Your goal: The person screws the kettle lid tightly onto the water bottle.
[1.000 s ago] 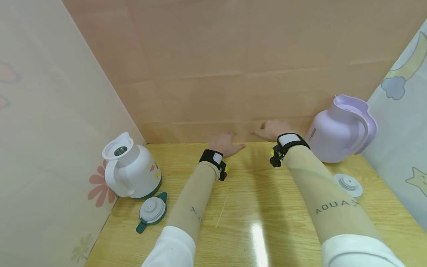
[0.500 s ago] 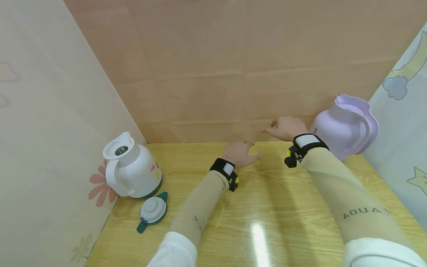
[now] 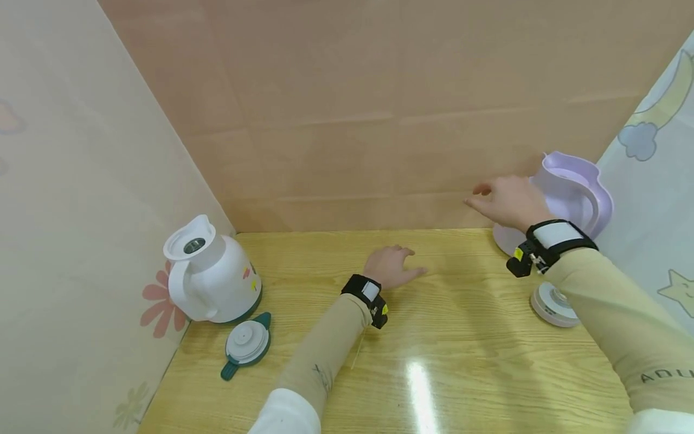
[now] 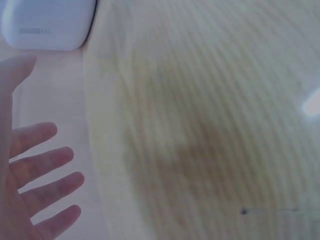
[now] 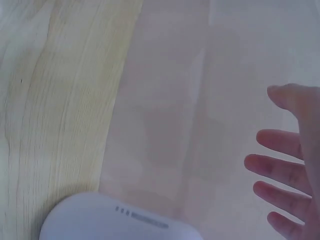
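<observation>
Lilac jug, white jug, wood-grain table

The jug (image 3: 569, 199) is pale lilac; the other jug (image 3: 214, 277) is white with a green base; its lid (image 3: 246, 343) is green-rimmed; the table (image 3: 434, 337) is yellow wood-grain.

On the table (image 3: 444, 361), the white jug (image 3: 211, 274) stands at the far left, against the left wall, with its lid (image 3: 247, 342) lying just before it. The other jug (image 3: 569, 199) stands at the far right, near the back wall, and its lid (image 3: 552, 304) lies before it, partly under the right forearm. The left hand (image 3: 391, 267) rests on the table between the two jugs. The right hand (image 3: 509, 202) hangs above the table, just left of the right-side jug and in front of it
</observation>
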